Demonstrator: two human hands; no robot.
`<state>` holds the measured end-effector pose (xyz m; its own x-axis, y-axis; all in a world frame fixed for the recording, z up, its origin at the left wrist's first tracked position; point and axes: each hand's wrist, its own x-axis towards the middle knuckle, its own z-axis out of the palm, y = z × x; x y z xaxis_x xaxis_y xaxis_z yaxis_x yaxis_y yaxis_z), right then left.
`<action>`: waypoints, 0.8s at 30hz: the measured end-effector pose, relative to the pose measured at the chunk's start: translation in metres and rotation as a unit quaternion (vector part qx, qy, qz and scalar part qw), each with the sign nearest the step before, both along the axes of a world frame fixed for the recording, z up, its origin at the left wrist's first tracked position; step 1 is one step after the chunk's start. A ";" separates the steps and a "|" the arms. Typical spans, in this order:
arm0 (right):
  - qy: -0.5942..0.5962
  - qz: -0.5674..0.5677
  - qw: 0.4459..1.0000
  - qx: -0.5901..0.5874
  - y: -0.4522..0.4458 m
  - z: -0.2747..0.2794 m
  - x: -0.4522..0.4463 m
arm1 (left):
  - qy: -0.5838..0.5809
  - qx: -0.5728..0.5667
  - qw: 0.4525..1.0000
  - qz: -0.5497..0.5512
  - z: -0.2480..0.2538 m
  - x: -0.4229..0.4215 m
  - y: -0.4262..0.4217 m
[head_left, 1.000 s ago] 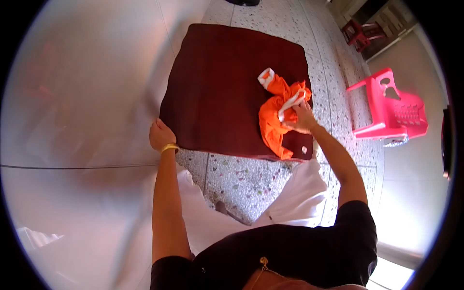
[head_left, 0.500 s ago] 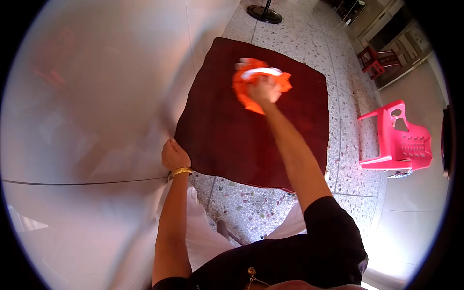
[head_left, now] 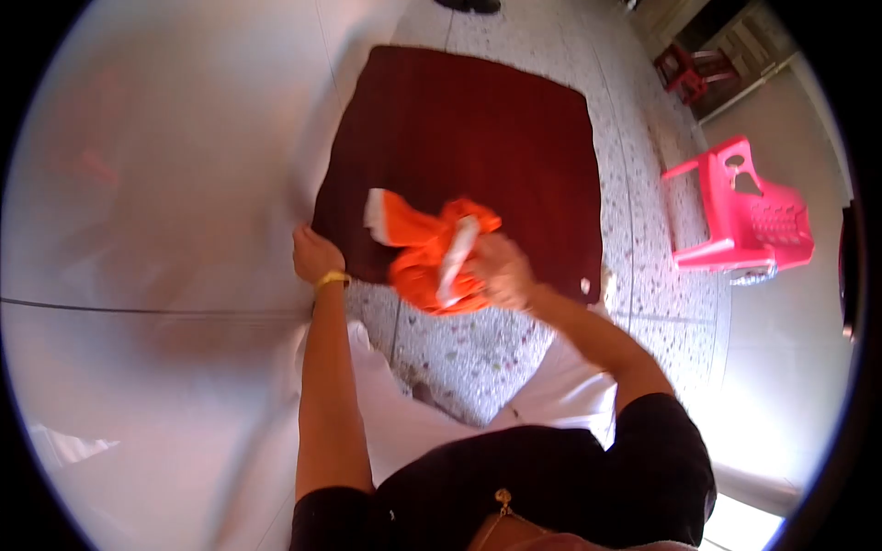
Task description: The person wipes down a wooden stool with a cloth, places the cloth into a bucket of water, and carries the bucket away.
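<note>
My right hand [head_left: 503, 272], slightly blurred, is closed on a bunched orange cloth [head_left: 418, 271] with white parts. The cloth lies over the near edge of a dark red square table [head_left: 478, 138] with wavy sides, and part of it reaches past that edge. One end with a white border spreads to the left across the tabletop. At the near left corner my left hand [head_left: 317, 255], with a yellow band on its wrist, is closed around the table's edge; its fingertips are partly hidden.
A smooth pale wall [head_left: 165, 184] runs close along the table's left side. On the right stands a pink plastic chair [head_left: 735, 207], with a dark red stool [head_left: 682, 73] farther back. The speckled floor [head_left: 450, 354] shows between my legs.
My right hand has pulled the orange cloth from the far half of the table to its near edge. My left hand stays at the corner. The view has shifted slightly.
</note>
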<state>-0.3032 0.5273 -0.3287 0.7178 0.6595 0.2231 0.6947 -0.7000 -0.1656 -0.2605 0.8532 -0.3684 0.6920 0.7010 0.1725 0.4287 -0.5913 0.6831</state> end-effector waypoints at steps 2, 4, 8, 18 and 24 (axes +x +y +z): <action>-0.073 -0.004 0.997 -0.021 -0.056 0.050 -0.028 | 0.041 0.007 0.999 0.002 0.002 0.002 -0.001; -0.049 -0.225 0.955 -0.189 -0.148 0.010 -0.039 | 0.063 0.019 0.998 0.010 0.005 0.002 -0.003; -0.002 -0.502 0.853 -0.144 -0.183 0.043 -0.017 | 0.048 0.026 0.998 0.005 0.008 0.001 -0.003; 0.024 -0.290 0.956 -0.034 0.065 0.026 -0.041 | 0.121 0.023 0.992 0.013 0.013 0.003 -0.002; -0.046 -0.176 0.981 -0.072 -0.032 0.027 -0.103 | 0.120 0.036 0.992 -0.003 0.003 0.004 0.000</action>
<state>-0.4061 0.4952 -0.3018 0.8880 0.4043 0.2190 0.4134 -0.9105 0.0049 -0.2569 0.8537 -0.3655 0.7232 0.6887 0.0519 0.5702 -0.6377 0.5179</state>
